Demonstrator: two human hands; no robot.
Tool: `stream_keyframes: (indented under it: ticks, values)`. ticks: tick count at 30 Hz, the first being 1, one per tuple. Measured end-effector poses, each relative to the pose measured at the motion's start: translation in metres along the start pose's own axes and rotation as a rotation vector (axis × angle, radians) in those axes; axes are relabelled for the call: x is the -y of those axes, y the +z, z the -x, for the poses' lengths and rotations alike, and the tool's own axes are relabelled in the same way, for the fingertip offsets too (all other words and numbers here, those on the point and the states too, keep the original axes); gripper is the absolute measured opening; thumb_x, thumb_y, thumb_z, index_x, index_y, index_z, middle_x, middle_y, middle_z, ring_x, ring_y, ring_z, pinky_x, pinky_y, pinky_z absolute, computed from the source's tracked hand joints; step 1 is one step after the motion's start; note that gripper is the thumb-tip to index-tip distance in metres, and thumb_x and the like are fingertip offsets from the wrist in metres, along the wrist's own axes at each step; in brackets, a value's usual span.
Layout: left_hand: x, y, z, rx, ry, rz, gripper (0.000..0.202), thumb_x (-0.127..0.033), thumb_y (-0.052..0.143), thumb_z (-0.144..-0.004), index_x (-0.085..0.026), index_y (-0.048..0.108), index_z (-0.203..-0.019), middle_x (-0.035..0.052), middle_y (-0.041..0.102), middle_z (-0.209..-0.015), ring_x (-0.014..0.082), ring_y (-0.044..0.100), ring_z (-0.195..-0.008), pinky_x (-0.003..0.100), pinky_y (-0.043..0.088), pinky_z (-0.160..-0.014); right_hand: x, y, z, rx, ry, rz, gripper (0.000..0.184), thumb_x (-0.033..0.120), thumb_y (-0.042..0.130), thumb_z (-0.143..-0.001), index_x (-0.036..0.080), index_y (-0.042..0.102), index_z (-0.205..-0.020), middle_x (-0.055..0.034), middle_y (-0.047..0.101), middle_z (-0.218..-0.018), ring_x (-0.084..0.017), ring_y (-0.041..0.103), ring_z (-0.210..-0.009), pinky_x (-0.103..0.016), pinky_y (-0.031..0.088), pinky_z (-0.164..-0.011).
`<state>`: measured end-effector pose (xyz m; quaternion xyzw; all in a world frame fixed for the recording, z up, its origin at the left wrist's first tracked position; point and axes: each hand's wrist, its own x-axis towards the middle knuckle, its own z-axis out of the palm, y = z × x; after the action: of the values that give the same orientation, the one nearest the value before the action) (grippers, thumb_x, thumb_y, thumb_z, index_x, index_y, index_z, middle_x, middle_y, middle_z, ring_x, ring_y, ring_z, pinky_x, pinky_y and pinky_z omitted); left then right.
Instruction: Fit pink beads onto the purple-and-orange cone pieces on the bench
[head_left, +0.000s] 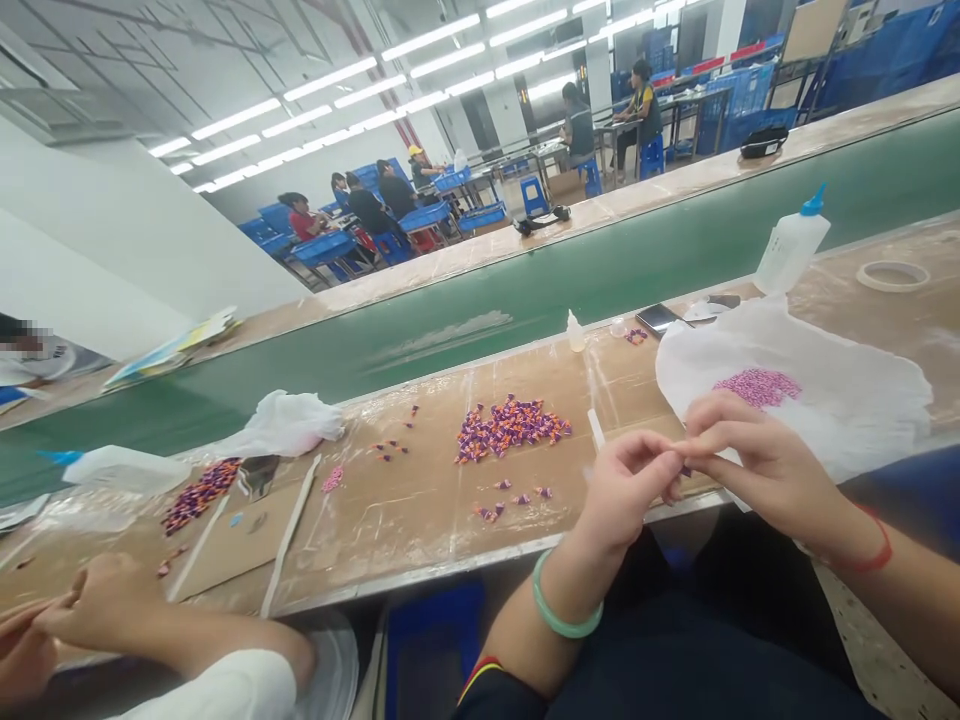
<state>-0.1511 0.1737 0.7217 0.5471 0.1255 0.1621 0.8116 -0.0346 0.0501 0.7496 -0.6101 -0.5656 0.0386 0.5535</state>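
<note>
One small piece is held at the fingertips, above the near edge of the surface. A dark purple portion is visible below the fingertips; the fingers hide the remainder. The left hand, with a bangle at its wrist, has thumb and index finger pinched together on the piece. The right hand has its thumb and index finger closed, their tips meeting those of the left hand at the piece. No gap is visible between the two sets of fingertips.

A pile of purple-and-orange units lies to the left of the hands, between the near and far edges. Several loose units lie between the pile and the near edge. To the right, a white sheet carries pink parts. A small bottle stands upright at the far edge. A larger bottle, blue-capped and tilted, is located near the far edge, behind the sheet.
</note>
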Motion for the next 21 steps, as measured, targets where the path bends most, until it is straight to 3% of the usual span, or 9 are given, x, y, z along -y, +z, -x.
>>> stream_keyframes:
  ticks: [2,4,6,8,13,21]
  values:
    - [-0.006,-0.001,0.001,-0.02,0.194,-0.176,0.032,-0.046,0.075,-0.081,-0.016,0.064,-0.075,-0.0002,0.061,-0.062,0.0087,0.053,-0.048,0.023,0.045,-0.048,0.003,0.001,-0.002,0.006,0.019,-0.047,0.01,0.023,0.065,-0.092,0.027,0.074,-0.091,-0.0044,0.065,-0.087,-0.019,0.062,-0.083,-0.032,0.05,-0.073]
    - [-0.016,-0.003,0.003,-0.068,0.508,-0.45,0.017,-0.03,0.069,-0.087,-0.017,0.066,-0.076,0.0017,0.065,-0.067,0.0108,0.058,-0.056,0.024,0.049,-0.054,0.008,0.002,-0.003,0.01,0.076,-0.127,0.01,0.022,0.064,-0.092,0.025,0.071,-0.098,-0.0039,0.068,-0.09,-0.018,0.064,-0.085,-0.03,0.052,-0.074]
    - [-0.026,-0.006,0.006,-0.113,0.806,-0.718,0.008,-0.017,0.067,-0.087,-0.019,0.068,-0.079,0.0026,0.068,-0.072,0.013,0.063,-0.064,0.025,0.052,-0.061,0.014,0.002,-0.006,0.021,0.167,-0.196,0.008,0.022,0.061,-0.092,0.023,0.068,-0.096,-0.0026,0.069,-0.086,-0.016,0.065,-0.08,-0.027,0.052,-0.072]
    - [-0.034,-0.011,0.007,-0.113,0.982,-0.892,0.011,-0.01,0.067,-0.085,-0.021,0.069,-0.085,0.0028,0.071,-0.075,0.0143,0.065,-0.069,0.026,0.053,-0.064,0.02,0.002,-0.009,0.051,0.243,-0.226,0.008,0.02,0.059,-0.091,0.02,0.067,-0.089,-0.0013,0.069,-0.08,-0.015,0.065,-0.075,-0.025,0.052,-0.069]
    - [-0.04,-0.019,0.009,-0.022,1.107,-1.061,0.017,-0.006,0.068,-0.083,-0.021,0.068,-0.093,0.0028,0.072,-0.08,0.0136,0.066,-0.069,0.024,0.053,-0.066,0.028,0.003,-0.014,0.136,0.272,-0.165,0.009,0.017,0.061,-0.086,0.018,0.067,-0.08,-0.0001,0.069,-0.074,-0.013,0.062,-0.069,-0.023,0.05,-0.065]
    - [-0.045,-0.024,0.008,0.087,1.067,-1.153,0.013,-0.011,0.064,-0.087,-0.021,0.07,-0.092,0.0051,0.073,-0.08,0.0145,0.067,-0.067,0.024,0.052,-0.062,0.026,0.003,-0.015,0.183,0.3,-0.095,0.011,0.015,0.062,-0.081,0.018,0.062,-0.07,0.0024,0.062,-0.065,-0.01,0.055,-0.062,-0.021,0.045,-0.058]
